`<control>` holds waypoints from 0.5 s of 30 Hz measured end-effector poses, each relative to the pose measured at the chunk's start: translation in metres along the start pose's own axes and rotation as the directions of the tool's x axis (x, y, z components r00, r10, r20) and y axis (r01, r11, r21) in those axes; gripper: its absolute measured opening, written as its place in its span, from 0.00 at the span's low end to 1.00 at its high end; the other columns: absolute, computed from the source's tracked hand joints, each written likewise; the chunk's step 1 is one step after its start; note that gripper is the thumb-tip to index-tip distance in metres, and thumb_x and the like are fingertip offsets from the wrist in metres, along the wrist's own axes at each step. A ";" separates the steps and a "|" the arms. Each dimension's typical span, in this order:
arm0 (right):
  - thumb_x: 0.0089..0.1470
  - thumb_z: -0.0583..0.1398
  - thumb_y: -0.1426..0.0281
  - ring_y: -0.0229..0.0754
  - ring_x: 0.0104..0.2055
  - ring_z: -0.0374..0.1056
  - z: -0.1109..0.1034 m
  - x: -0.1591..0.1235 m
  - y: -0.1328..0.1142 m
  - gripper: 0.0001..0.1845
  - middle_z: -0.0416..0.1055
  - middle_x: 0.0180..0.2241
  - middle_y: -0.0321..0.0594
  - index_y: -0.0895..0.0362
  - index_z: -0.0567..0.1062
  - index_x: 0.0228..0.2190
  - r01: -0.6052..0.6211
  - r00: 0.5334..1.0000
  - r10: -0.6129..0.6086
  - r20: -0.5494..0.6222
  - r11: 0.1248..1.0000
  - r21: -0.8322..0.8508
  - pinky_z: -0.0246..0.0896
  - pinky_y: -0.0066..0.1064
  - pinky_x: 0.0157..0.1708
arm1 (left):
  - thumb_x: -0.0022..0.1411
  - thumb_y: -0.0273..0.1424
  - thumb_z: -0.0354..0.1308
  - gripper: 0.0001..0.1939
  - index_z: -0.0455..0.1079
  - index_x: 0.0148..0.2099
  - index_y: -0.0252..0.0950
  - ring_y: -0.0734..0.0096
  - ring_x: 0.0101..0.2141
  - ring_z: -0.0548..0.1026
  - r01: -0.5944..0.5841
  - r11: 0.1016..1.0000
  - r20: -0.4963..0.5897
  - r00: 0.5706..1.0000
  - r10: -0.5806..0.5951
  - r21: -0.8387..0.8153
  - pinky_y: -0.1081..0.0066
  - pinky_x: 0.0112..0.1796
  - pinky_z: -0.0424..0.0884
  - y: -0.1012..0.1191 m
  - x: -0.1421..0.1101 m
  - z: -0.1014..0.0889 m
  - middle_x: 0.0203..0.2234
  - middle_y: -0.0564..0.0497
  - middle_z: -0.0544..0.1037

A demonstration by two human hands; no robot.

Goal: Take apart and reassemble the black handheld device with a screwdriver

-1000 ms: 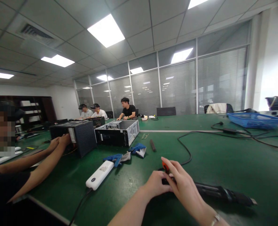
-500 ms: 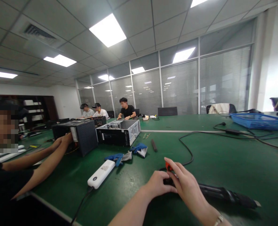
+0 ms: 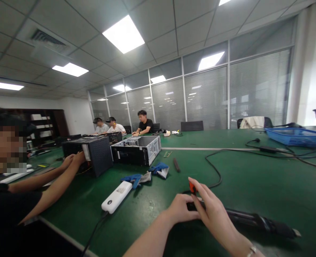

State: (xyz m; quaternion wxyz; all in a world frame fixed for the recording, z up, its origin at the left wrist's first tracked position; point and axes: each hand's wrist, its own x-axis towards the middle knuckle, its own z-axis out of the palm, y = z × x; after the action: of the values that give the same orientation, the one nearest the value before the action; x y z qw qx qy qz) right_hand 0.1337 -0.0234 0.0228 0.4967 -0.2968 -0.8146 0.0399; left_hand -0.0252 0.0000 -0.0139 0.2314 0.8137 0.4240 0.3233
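Green table [image 3: 243,169] — gloves [image 3: 159,169], blue basket [image 3: 297,140]

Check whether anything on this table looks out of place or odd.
Nothing looks spilled. Mildly odd: crumpled blue-and-grey gloves lie loose near the white device, while the left hand and right hand are bare.

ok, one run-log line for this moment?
left hand: around end of black tool | right hand: fingers against orange piece, grip unclear | on green table: dark bar, blue-gray gloves
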 end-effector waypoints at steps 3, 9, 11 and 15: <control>0.60 0.51 0.73 0.43 0.43 0.69 -0.002 0.003 -0.001 0.26 0.70 0.44 0.42 0.48 0.60 0.59 -0.038 0.999 0.038 -0.017 0.999 -0.022 0.69 0.34 0.42 | 0.56 0.31 0.64 0.11 0.77 0.41 0.31 0.66 0.34 0.76 -0.003 1.000 -0.022 1.000 0.002 -0.014 0.75 0.37 0.68 0.004 0.001 0.000 0.34 0.51 0.80; 0.59 0.49 0.76 0.41 0.46 0.69 -0.007 0.008 0.002 0.26 0.71 0.46 0.41 0.50 0.60 0.59 -0.057 0.998 0.055 0.019 0.994 0.093 0.68 0.31 0.45 | 0.55 0.32 0.65 0.10 0.77 0.36 0.30 0.66 0.32 0.74 0.080 0.997 -0.013 0.997 -0.080 0.021 0.75 0.35 0.67 0.013 0.004 -0.003 0.30 0.51 0.80; 0.59 0.51 0.75 0.42 0.47 0.69 -0.007 0.008 0.005 0.26 0.71 0.48 0.41 0.50 0.61 0.58 -0.059 0.998 0.059 0.000 0.995 0.077 0.68 0.33 0.47 | 0.55 0.32 0.65 0.10 0.77 0.37 0.30 0.67 0.32 0.74 0.096 0.995 -0.007 0.995 -0.096 0.021 0.75 0.35 0.68 0.017 0.004 -0.004 0.31 0.52 0.80; 0.60 0.51 0.75 0.43 0.49 0.69 -0.006 0.007 0.007 0.25 0.70 0.49 0.43 0.51 0.62 0.58 -0.036 0.998 0.039 -0.039 0.996 0.087 0.68 0.36 0.49 | 0.56 0.32 0.64 0.11 0.77 0.40 0.31 0.67 0.33 0.74 0.088 0.996 0.009 0.996 -0.089 0.030 0.74 0.37 0.67 0.021 0.005 -0.008 0.32 0.52 0.80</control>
State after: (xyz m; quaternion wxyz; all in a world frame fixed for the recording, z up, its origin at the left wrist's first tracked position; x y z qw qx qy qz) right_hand 0.1394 -0.0154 0.0292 0.5246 -0.2910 -0.7962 0.0784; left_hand -0.0173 -0.0067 0.0065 0.2358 0.7991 0.4631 0.3023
